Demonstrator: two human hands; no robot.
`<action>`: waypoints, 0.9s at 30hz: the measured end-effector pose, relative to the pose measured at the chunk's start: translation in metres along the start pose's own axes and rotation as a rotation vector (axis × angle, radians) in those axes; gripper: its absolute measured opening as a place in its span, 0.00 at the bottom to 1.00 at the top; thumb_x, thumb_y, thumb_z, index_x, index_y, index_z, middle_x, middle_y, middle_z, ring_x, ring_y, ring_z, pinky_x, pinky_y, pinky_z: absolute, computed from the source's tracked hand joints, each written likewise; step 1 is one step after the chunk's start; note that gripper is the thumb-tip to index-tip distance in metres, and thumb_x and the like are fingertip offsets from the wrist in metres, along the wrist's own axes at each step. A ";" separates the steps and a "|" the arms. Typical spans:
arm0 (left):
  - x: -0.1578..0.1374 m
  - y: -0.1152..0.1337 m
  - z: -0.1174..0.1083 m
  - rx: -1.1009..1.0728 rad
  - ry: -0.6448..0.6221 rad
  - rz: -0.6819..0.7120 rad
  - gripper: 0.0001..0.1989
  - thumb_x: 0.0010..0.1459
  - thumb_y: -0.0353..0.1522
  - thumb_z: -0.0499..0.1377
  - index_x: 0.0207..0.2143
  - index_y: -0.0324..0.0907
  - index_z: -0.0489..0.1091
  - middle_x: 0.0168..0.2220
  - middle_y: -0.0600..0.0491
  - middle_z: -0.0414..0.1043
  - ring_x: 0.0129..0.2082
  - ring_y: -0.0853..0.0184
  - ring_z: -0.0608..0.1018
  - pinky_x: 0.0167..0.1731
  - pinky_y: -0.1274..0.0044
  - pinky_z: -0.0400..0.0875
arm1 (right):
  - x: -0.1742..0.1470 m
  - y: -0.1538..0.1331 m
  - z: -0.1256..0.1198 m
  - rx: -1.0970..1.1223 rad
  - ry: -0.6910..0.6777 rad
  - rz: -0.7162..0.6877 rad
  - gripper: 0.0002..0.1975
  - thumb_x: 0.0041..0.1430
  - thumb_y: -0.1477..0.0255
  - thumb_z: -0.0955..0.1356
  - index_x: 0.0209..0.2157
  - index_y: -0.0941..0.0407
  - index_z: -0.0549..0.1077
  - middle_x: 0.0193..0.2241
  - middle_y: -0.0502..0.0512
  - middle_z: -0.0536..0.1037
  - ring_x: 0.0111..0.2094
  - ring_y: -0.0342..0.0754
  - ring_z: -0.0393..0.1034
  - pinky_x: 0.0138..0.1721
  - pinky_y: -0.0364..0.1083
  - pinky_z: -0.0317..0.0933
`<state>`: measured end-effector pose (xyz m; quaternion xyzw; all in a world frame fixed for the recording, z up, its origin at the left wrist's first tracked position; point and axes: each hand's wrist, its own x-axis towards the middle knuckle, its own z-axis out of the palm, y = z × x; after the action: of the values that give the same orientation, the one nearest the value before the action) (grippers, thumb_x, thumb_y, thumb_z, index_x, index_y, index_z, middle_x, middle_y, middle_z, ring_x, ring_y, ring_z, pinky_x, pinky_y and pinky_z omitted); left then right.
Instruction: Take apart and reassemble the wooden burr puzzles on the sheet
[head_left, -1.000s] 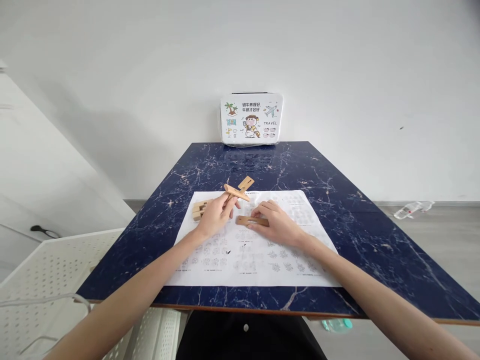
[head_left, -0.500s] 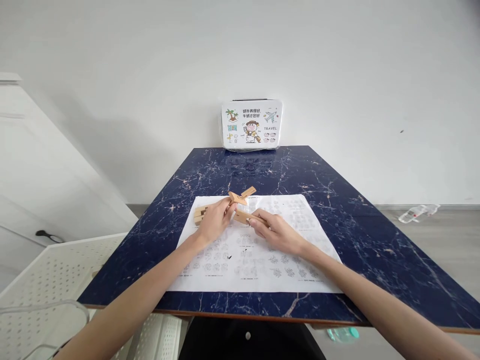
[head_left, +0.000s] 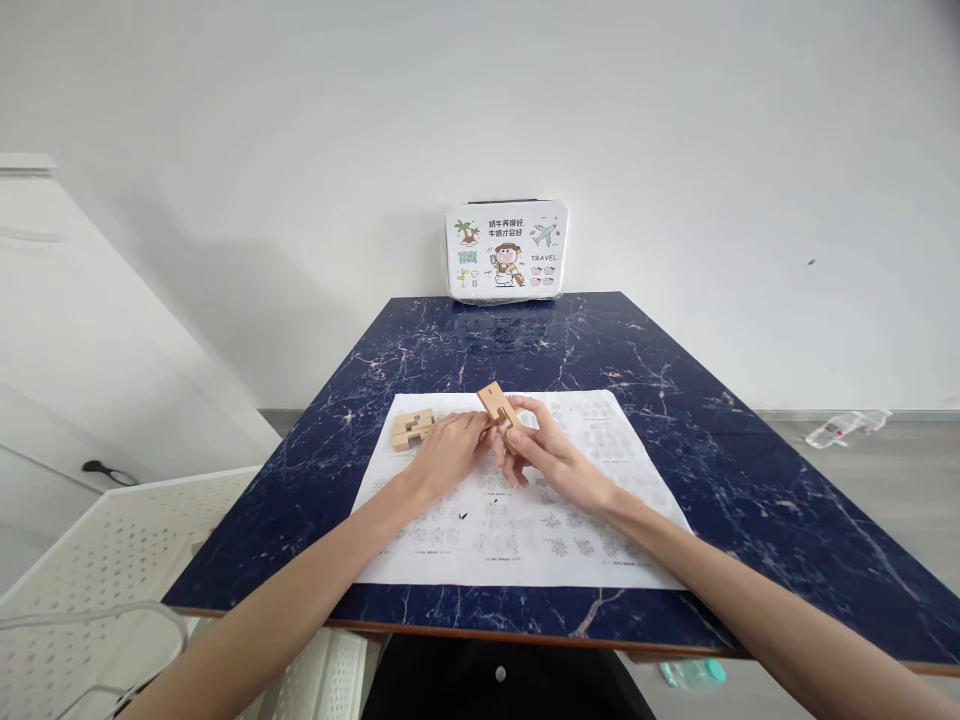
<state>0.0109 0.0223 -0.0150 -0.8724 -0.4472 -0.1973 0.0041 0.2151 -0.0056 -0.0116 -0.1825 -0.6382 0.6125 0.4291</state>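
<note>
A: Which containers can be seen, and what is held in them?

B: A white perforated basket [head_left: 97,560] is seen at eight o'clock, beside the table [head_left: 675,400]; its inside is not shown clearly enough for any contents to be told. A white tin [head_left: 507,250] printed with cartoon pictures is stood upright at twelve o'clock, at the table's far edge against the wall; it is closed, so nothing inside can be seen.

A: And what is being handled?

B: A wooden piece [head_left: 496,404], pale, flat-sided and notched, is held above the paper sheet [head_left: 517,520] near the middle of the table. The left hand [head_left: 448,458] is closed on it from nine o'clock, fingertips together on the lower end. The right hand [head_left: 546,452] is clamped on it from three o'clock, thumb and forefinger pinched on the wood (the other fingers are curled beneath).

A: Anything beside it?

B: A small stack of wooden blocks [head_left: 412,428], square-cut with notches, is laid on the sheet at ten o'clock of the hands, apart from them.

A: The surfaces?

B: The table is glossy dark blue with pale marble veins; the sheet is matte white, printed with rows of small diagrams.
</note>
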 end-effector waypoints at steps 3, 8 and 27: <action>-0.002 0.000 0.003 0.060 0.025 0.072 0.03 0.69 0.25 0.58 0.43 0.38 0.70 0.37 0.48 0.80 0.38 0.55 0.83 0.39 0.67 0.75 | 0.000 0.002 0.001 0.021 0.013 0.018 0.20 0.74 0.55 0.65 0.56 0.47 0.53 0.36 0.48 0.76 0.25 0.44 0.72 0.27 0.47 0.63; -0.003 -0.001 0.005 0.119 0.081 0.135 0.03 0.67 0.25 0.59 0.38 0.39 0.69 0.35 0.49 0.79 0.36 0.56 0.82 0.38 0.67 0.75 | 0.000 0.005 0.001 0.035 0.077 0.050 0.22 0.72 0.53 0.66 0.55 0.47 0.52 0.36 0.48 0.79 0.23 0.44 0.73 0.25 0.46 0.62; -0.004 0.001 0.005 0.193 0.091 0.089 0.09 0.72 0.28 0.54 0.39 0.39 0.72 0.32 0.49 0.79 0.31 0.59 0.81 0.36 0.68 0.73 | 0.001 0.010 0.002 0.083 0.188 0.215 0.29 0.65 0.49 0.70 0.38 0.47 0.46 0.28 0.43 0.79 0.21 0.47 0.75 0.23 0.44 0.63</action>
<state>0.0115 0.0191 -0.0208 -0.8770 -0.4244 -0.1925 0.1171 0.2100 -0.0048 -0.0201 -0.2883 -0.5461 0.6611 0.4261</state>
